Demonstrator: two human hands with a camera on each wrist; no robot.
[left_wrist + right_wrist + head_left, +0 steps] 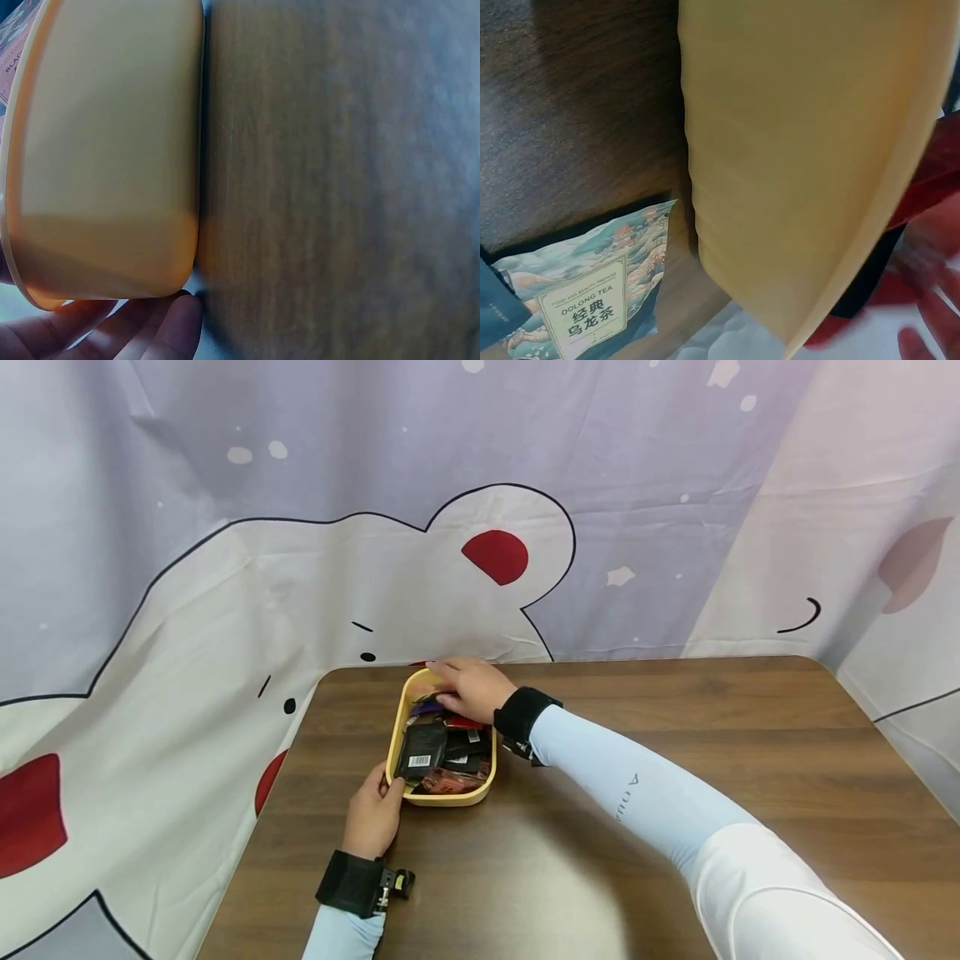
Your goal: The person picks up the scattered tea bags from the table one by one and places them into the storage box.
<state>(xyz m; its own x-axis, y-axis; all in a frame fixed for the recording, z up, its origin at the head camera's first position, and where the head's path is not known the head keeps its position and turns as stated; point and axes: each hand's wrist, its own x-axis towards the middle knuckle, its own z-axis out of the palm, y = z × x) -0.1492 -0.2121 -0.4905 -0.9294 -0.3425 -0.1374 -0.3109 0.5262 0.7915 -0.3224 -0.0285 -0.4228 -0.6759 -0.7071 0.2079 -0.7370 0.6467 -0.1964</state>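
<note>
A yellow plastic bin [444,800], full of small flat packets, stands toward the back of the table. My left hand [373,814] grips its near left corner, thumb at the rim and fingers along the outside wall. My right hand [474,689] reaches over the far end, its fingers down among the packets and blurred in the right wrist view. A black packet [422,748] with a barcode lies on top at the left. A reddish packet [452,781] is at the near end, and a red one [463,723] sits below the right hand.
An oolong tea packet [585,300] lies on the wooden table beside the bin, with a dark blue packet [499,307] next to it. The brown table [675,743] ends at a printed curtain [637,510] behind it.
</note>
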